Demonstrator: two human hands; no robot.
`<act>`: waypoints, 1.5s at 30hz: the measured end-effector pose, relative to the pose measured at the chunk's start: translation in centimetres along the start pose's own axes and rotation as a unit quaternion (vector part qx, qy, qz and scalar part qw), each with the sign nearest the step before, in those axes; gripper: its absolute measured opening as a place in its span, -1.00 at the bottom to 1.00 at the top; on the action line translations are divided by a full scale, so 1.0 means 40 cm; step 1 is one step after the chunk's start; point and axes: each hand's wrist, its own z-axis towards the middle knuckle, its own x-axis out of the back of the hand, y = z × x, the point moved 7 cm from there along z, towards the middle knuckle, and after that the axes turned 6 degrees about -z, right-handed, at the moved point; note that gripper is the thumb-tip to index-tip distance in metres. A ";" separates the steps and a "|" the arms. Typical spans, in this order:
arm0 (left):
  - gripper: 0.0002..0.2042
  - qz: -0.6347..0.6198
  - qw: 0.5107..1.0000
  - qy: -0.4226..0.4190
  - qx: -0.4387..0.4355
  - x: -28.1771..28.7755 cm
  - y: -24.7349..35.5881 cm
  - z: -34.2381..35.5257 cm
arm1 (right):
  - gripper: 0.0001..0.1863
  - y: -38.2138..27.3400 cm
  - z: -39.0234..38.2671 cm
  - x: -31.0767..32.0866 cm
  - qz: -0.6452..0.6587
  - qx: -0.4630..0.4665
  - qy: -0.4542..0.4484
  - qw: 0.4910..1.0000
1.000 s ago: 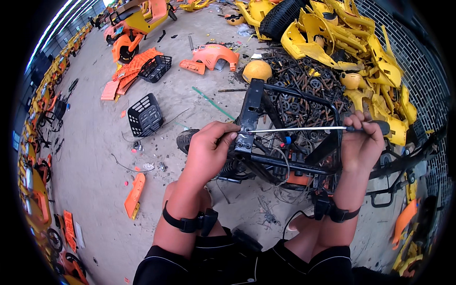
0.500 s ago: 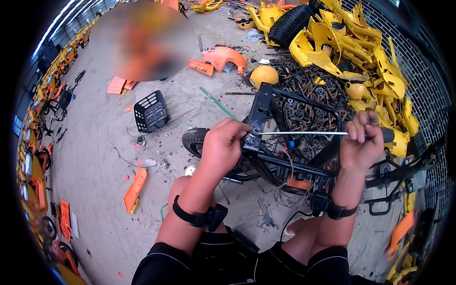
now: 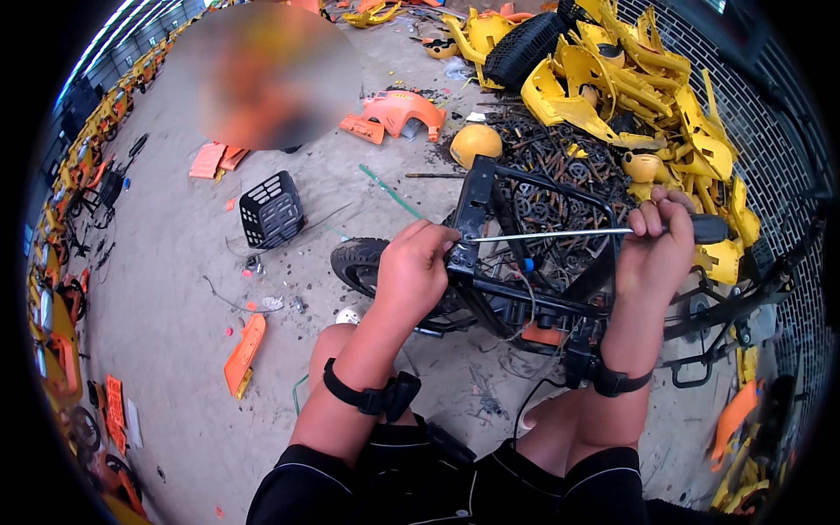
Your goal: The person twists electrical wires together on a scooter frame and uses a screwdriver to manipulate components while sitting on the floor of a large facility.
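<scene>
My right hand (image 3: 656, 241) is closed around a long screwdriver, its dark handle (image 3: 710, 229) sticking out to the right past the fingers. The thin metal shaft (image 3: 551, 234) runs left, nearly level, to the rear plate of a black vehicle frame (image 3: 477, 197). At that end my left hand (image 3: 413, 267) has thumb and forefinger pinched together beside the tip, against the plate's left side. What the pinch holds is hidden. Below the left hand, partly covered by it, is a black tyre (image 3: 357, 265) joined to the frame.
A heap of metal pedals and cranks (image 3: 560, 162) lies beyond the frame, with yellow body panels (image 3: 652, 96) piled behind. A black basket (image 3: 271, 210) and orange panels (image 3: 245, 354) lie on the floor at left. A blurred person (image 3: 262, 79) is farther off.
The screwdriver now tilts slightly, its handle end higher, and more of the handle shows. My left hand stays at the plate. The whole view has shifted a little.
</scene>
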 end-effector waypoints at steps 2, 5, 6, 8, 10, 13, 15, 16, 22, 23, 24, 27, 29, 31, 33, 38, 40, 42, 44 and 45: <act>-0.81 -0.012 1.000 0.005 -0.019 -0.001 -0.003 -0.007 | -0.92 -0.005 -0.004 0.001 -0.049 0.015 0.035 0.998; -0.82 -0.021 1.000 0.003 -0.020 0.004 -0.002 -0.009 | -0.85 0.004 -0.011 0.036 -0.083 0.040 0.076 0.993; -0.82 -0.022 1.000 -0.001 -0.018 0.006 -0.005 -0.013 | -0.83 0.014 -0.005 0.077 -0.075 0.032 0.076 0.994; -0.83 -0.038 0.999 -0.003 -0.012 0.026 -0.004 -0.022 | -0.82 0.020 -0.038 0.091 -0.098 0.034 0.085 0.991; -0.84 -0.079 0.996 -0.029 -0.003 0.008 0.003 -0.016 | -0.83 -0.011 -0.069 0.115 -0.095 0.059 0.102 0.989; -0.85 -0.096 0.995 -0.025 -0.016 0.015 0.005 -0.018 | -0.85 -0.030 -0.114 0.103 -0.082 0.103 0.097 0.987; -0.86 -0.093 0.995 -0.024 -0.016 0.022 0.004 -0.025 | -0.86 -0.034 -0.131 0.086 -0.084 0.110 0.076 0.987; -0.86 -0.092 0.995 -0.024 -0.016 0.023 0.008 -0.027 | -0.86 -0.037 -0.131 0.075 -0.081 0.115 0.066 0.988; -0.75 -0.074 0.996 -0.032 0.032 0.030 0.029 -0.031 | -0.88 -0.041 -0.150 0.045 -0.069 0.108 0.049 0.991; -0.74 -0.061 0.997 -0.028 0.036 0.030 0.034 -0.030 | -0.86 -0.035 -0.149 0.046 -0.061 0.100 0.035 0.993; -0.74 -0.062 0.997 -0.027 0.045 0.028 0.033 -0.031 | -0.84 -0.029 -0.147 0.047 -0.052 0.091 0.020 0.994; -0.75 -0.070 0.995 -0.023 0.068 0.019 0.025 -0.032 | -0.80 -0.072 -0.139 0.048 -0.022 0.095 0.028 0.995; -0.77 -0.079 0.993 -0.025 0.082 0.009 0.018 -0.032 | -0.75 -0.137 -0.104 0.110 -0.008 0.135 0.031 0.990; -0.80 -0.090 0.994 -0.011 0.060 0.007 0.032 -0.027 | -0.74 -0.232 -0.089 0.144 0.032 0.202 0.057 0.977; -0.81 -0.094 0.994 -0.009 0.049 0.017 0.053 -0.030 | -0.67 -0.302 -0.097 0.158 -0.030 0.322 0.070 0.944; -0.80 -0.087 0.994 0.006 0.060 0.021 0.067 -0.047 | -0.55 -0.326 -0.137 0.107 -0.427 0.496 0.012 0.756; -0.81 -0.091 0.993 -0.008 0.080 0.009 0.078 -0.056 | -0.44 -0.326 -0.154 0.086 -0.493 0.506 0.016 0.707; -0.81 -0.093 0.993 -0.007 0.067 0.010 0.080 -0.060 | -0.38 -0.310 -0.166 0.069 -0.491 0.462 -0.022 0.738; -0.82 -0.083 0.995 0.002 0.054 0.028 0.080 -0.067 | -0.51 -0.261 -0.173 0.013 -0.515 0.448 -0.108 0.723; -0.83 -0.072 0.996 0.009 0.048 0.038 0.082 -0.070 | -0.55 -0.239 -0.179 -0.013 -0.524 0.438 -0.152 0.714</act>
